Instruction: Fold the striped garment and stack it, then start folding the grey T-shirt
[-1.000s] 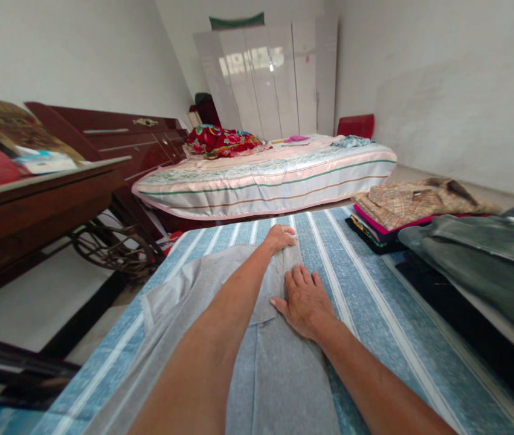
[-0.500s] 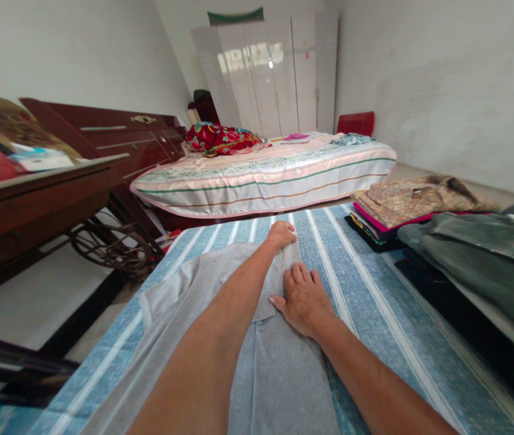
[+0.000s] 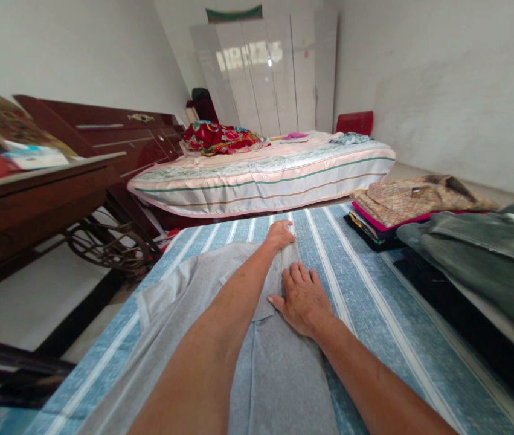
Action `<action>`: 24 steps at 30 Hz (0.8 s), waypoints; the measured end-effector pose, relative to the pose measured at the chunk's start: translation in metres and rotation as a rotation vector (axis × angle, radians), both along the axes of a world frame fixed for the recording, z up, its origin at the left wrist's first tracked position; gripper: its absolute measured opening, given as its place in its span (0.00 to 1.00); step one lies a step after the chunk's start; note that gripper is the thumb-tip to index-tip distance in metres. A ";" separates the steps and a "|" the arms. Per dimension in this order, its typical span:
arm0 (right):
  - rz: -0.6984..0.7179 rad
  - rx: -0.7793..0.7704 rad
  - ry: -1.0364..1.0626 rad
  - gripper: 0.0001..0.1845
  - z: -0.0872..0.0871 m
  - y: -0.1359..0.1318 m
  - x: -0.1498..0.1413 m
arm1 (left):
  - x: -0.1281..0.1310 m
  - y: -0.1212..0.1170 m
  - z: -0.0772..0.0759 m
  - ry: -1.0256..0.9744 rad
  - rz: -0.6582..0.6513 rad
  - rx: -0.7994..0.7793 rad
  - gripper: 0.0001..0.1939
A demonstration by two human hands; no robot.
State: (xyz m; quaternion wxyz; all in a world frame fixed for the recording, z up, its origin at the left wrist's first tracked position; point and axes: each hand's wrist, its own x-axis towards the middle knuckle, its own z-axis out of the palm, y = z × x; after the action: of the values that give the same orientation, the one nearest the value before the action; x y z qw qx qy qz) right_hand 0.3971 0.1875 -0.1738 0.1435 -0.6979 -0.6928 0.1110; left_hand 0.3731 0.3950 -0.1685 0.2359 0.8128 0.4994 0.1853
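A grey short-sleeved shirt [image 3: 279,368] lies on a blue-and-white striped bed cover [image 3: 365,314], its right side folded inward. At the shirt's far right corner is my left hand [image 3: 280,234], thumb and forefinger apart, resting on or just over the cloth. My left forearm crosses the shirt and hides part of it. My right hand [image 3: 304,299] lies flat on the folded right edge, nearer to me, with its fingers stretched out and its thumb pointing left over the folded sleeve.
On the right sit a stack of folded clothes [image 3: 411,202] and dark grey-green trousers [image 3: 478,248]. A second bed [image 3: 261,187] stands beyond, before a white wardrobe [image 3: 261,78]. To the left is a wooden sewing-machine table [image 3: 48,187] with an iron wheel [image 3: 107,241].
My left hand has loosened its pinch on the shirt's far corner; its thumb and forefinger have parted. My right hand stays flat in the same place.
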 end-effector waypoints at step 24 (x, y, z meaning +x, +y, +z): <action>0.012 0.136 -0.028 0.23 0.004 0.065 0.025 | -0.005 0.003 -0.007 -0.013 0.006 -0.032 0.20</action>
State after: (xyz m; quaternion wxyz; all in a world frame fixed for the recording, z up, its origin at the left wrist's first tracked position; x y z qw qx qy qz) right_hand 0.4221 0.2524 -0.1703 0.1801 -0.6839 -0.7049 0.0548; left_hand 0.3680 0.3976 -0.1758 0.2518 0.8062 0.5030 0.1833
